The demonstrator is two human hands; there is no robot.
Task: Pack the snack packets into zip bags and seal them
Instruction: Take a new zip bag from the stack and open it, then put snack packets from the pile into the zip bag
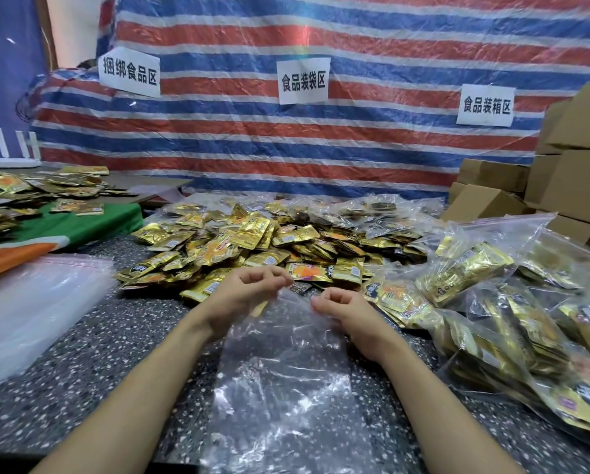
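Snack packets in shiny gold foil, with orange and black printing, lie heaped in a loose pile on the speckled dark table, far of the hands and across the middle of the scene. Nearest the viewer, an empty clear zip bag lies flat and crinkled on the table, its mouth pointing far toward the pile. The left hand pinches the left part of that mouth between thumb and curled fingertips, and the right hand pinches the right part the same way, fingers narrow and closed on the plastic; whether the mouth is parted I cannot tell. To the right, filled zip bags stuffed with the same gold packets lie piled against each other, the nearest ones reaching the right edge of the scene. On the left, a stack of unused zip bags with a pink strip along the far edge lies flat. Far left, more gold packets are spread over a green and orange cloth. Cardboard boxes are stacked at the far right. Behind everything hangs a red, white and blue striped tarp under clear sheeting, bearing three white paper signs with Chinese characters.
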